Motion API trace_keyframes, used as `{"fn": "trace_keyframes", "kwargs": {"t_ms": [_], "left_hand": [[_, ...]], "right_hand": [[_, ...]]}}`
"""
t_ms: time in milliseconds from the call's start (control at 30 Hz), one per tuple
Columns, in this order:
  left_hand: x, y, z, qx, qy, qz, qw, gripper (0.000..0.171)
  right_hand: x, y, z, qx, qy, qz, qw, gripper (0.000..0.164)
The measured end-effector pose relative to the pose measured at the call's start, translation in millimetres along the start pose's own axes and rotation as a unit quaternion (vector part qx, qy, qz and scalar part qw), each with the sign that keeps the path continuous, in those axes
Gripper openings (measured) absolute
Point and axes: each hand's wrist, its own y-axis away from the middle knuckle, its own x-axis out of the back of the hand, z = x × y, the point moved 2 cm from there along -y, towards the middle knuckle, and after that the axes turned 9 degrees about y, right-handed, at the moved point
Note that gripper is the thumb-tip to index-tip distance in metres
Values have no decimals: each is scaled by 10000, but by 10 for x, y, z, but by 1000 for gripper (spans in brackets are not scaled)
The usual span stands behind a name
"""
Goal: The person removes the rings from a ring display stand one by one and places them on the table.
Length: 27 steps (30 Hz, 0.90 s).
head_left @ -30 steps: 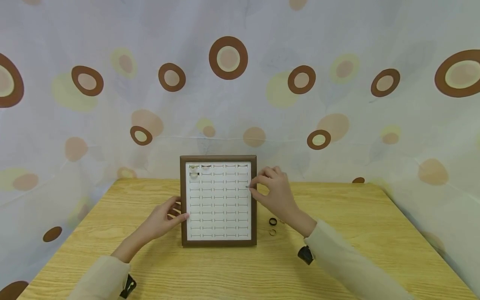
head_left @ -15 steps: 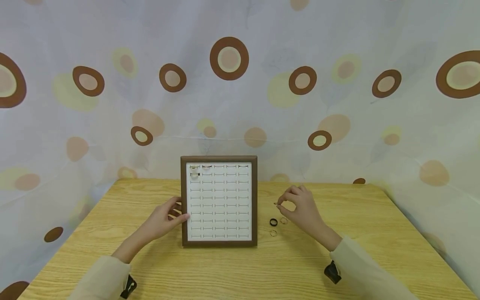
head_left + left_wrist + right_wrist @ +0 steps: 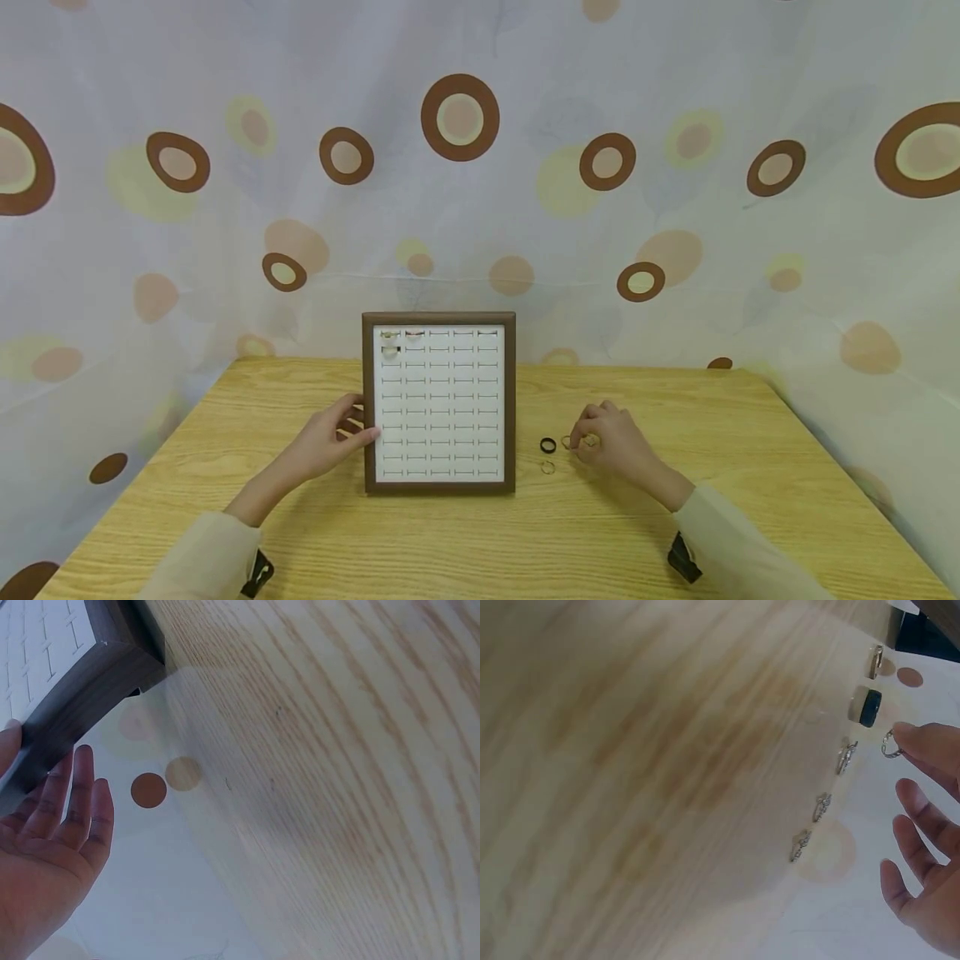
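A ring display board (image 3: 438, 396) with a brown frame and white slotted face stands on the table. Three rings sit in slots at its upper left. My left hand (image 3: 330, 437) grips the board's left side, thumb on the front edge and other fingers behind; the left wrist view shows this hand (image 3: 56, 832) at the dark frame (image 3: 82, 690). Over the table to the right is my right hand (image 3: 618, 442). In the right wrist view, the right hand (image 3: 934, 817) pinches a thin silver ring (image 3: 890, 745) between thumb and forefinger, its other fingers spread.
Loose rings lie right of the board: a black ring (image 3: 548, 445), a gold-coloured ring (image 3: 547, 467) nearer me, and several silver rings (image 3: 822, 807) in a row. Patterned cloth (image 3: 457, 217) hangs behind the wooden table (image 3: 442, 542).
My right hand has moved from the board's right edge rightward and down to the loose rings, uncovering some of them. The left hand and the board have stayed put.
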Motion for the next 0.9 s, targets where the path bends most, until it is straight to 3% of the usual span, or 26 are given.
{"fn": "trace_keyframes", "kwargs": {"t_ms": [233, 600, 900], "left_hand": [[0, -4, -9, -28, 4, 19, 10000, 49], [-9, 0, -7, 95, 4, 6, 10000, 52], [-8, 9, 3, -43, -15, 97, 9999, 50]], "right_hand": [[-77, 33, 16, 54, -85, -526, 9986, 16], [-116, 41, 11, 162, 21, -740, 9971, 17], [-95, 45, 7, 156, -153, -894, 9958, 16]]}}
